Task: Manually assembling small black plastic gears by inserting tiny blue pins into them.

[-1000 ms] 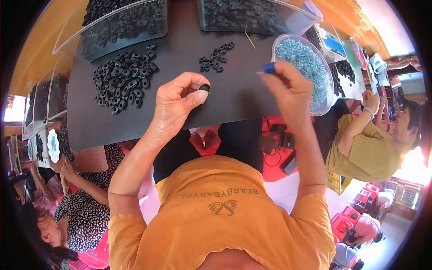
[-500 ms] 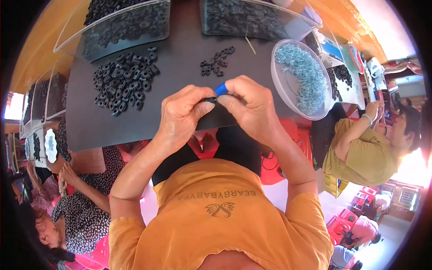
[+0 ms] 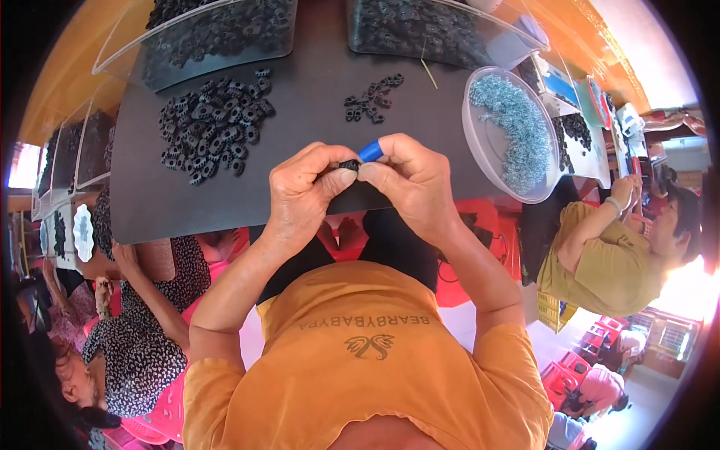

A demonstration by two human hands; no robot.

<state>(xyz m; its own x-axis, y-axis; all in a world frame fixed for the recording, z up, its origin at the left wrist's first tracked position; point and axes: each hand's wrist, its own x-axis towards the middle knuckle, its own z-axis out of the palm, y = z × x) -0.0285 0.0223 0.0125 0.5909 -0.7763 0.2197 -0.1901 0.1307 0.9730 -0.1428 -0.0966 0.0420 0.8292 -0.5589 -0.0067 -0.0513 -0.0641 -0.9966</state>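
Note:
A small black plastic part (image 3: 349, 165) is pinched between the thumb and forefinger of my left hand (image 3: 302, 184), over the table's near edge. My right hand (image 3: 412, 180) meets it from the right, thumb and forefinger drawn together against the part's end. Whatever they pinch there is too small to make out. A blue finger cover (image 3: 370, 151) wraps the tip of my right forefinger. Beyond my left hand lies a large heap of black parts (image 3: 214, 127). A smaller group of black parts (image 3: 373, 99) lies beyond both hands.
On the right, a round clear tray (image 3: 474, 142) holds a pile of bluish small springs or coils (image 3: 517, 124). Clear bins (image 3: 247, 37) of black parts line the dark table's (image 3: 315, 90) far side. A thin yellowish stick (image 3: 429, 73) lies near the tray. Co-workers sit on both sides.
The view has shifted a little. My hands stay together, and more of the black part shows between my fingertips. The left co-worker's hand has moved up to their table edge.

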